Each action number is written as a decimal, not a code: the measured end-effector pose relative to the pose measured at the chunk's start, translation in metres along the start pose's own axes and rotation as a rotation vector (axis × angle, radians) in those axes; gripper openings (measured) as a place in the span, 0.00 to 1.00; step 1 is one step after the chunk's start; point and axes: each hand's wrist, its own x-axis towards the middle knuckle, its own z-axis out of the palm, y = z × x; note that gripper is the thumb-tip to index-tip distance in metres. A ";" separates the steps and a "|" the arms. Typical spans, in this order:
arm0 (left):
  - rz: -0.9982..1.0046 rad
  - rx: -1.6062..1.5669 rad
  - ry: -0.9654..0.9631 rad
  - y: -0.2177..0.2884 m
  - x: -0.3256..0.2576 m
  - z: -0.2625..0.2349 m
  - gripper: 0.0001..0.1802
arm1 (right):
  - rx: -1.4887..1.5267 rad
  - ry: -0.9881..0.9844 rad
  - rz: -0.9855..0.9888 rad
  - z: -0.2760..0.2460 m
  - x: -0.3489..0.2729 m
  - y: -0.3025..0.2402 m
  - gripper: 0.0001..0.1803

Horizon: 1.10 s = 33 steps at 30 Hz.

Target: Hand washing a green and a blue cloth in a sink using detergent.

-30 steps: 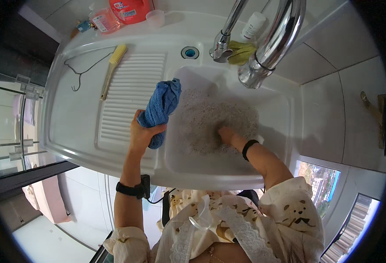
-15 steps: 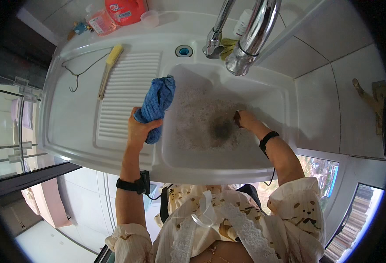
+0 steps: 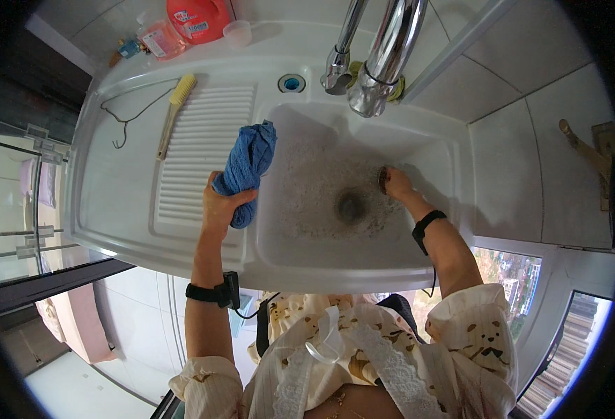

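Observation:
My left hand (image 3: 224, 207) is wrapped round a bunched, twisted blue cloth (image 3: 247, 162) and holds it over the ribbed washboard, at the left edge of the basin (image 3: 314, 262). Low in the right half of the basin, my right hand (image 3: 398, 184) is closed on a small dark round piece that looks like a drain strainer (image 3: 382, 179); my fingers partly hide it. To the left of that hand lies the dark drain hole (image 3: 351, 204), with murky, foamy water around it.
A yellow-bristled brush (image 3: 175, 115) and a wire hanger (image 3: 124, 120) lie on the left sink top beside the washboard (image 3: 206, 150). Chrome taps (image 3: 369, 98) overhang the back of the basin. A red bottle (image 3: 199, 19), a clear pink bottle (image 3: 159, 36) and a small cup (image 3: 238, 33) stand behind.
My right hand has shifted slightly right and back with the dark piece. The drain hole shows more sharply now, and the water around it looks thinner. The left hand and cloth have barely moved.

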 end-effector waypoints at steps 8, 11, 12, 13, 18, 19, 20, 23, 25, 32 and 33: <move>-0.002 0.009 -0.006 -0.001 0.000 -0.002 0.31 | 0.038 0.099 0.058 0.021 0.019 0.015 0.17; -0.005 0.005 -0.007 0.000 0.001 0.000 0.31 | 0.052 0.123 0.074 0.028 0.035 0.026 0.19; -0.009 0.001 -0.006 0.000 0.001 0.000 0.31 | 0.057 0.154 0.076 0.031 0.037 0.028 0.19; -0.011 0.003 -0.006 0.001 0.001 0.001 0.31 | 0.059 0.152 0.077 0.035 0.039 0.029 0.19; -0.026 0.033 0.014 0.006 -0.003 -0.001 0.32 | 0.192 0.218 0.282 0.033 0.021 0.002 0.15; -0.026 0.033 0.013 0.005 -0.002 -0.001 0.32 | 0.192 0.219 0.282 0.037 0.020 -0.002 0.15; -0.018 0.027 0.009 0.003 -0.001 -0.002 0.32 | 0.067 0.072 0.211 0.045 0.017 -0.004 0.15; -0.018 0.022 0.006 0.007 -0.003 0.004 0.32 | -0.531 -0.281 -0.294 0.071 0.019 -0.001 0.15; -0.027 0.030 0.021 0.009 -0.004 0.002 0.32 | -0.994 -0.481 -0.752 0.094 0.024 0.000 0.15; -0.030 0.045 -0.027 0.007 -0.003 0.000 0.31 | -0.083 -0.256 -0.313 0.131 0.026 0.011 0.18; -0.013 0.035 -0.017 0.007 -0.003 0.001 0.32 | -0.145 -0.252 -0.309 0.125 0.023 0.012 0.17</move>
